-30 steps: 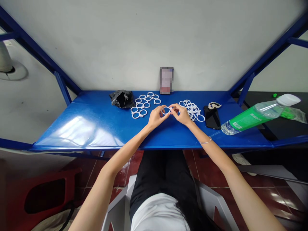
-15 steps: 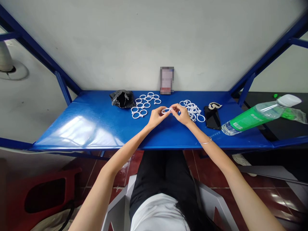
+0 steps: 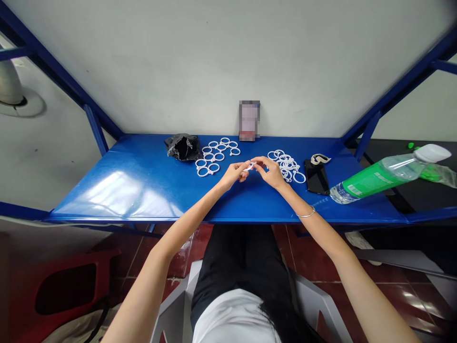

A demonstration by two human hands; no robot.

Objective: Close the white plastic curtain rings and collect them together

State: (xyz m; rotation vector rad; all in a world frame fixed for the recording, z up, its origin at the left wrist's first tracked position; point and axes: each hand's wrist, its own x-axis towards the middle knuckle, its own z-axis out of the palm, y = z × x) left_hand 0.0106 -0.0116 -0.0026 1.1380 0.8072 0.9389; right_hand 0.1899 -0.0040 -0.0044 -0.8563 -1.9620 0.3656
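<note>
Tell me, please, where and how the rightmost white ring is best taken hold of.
I'd pinch the rightmost white ring by its near edge, from above and the near side: it looks flat, nothing covers that edge, while other rings crowd its left.

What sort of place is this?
Maybe a dorm or small room at home, but I can't be sure. A blue desk sits inside a blue metal frame, a bit like under a bunk, and a bottle stands on it.

Blue table (image 3: 246, 204) — white rings (image 3: 286, 164), bag (image 3: 174, 144)
</note>
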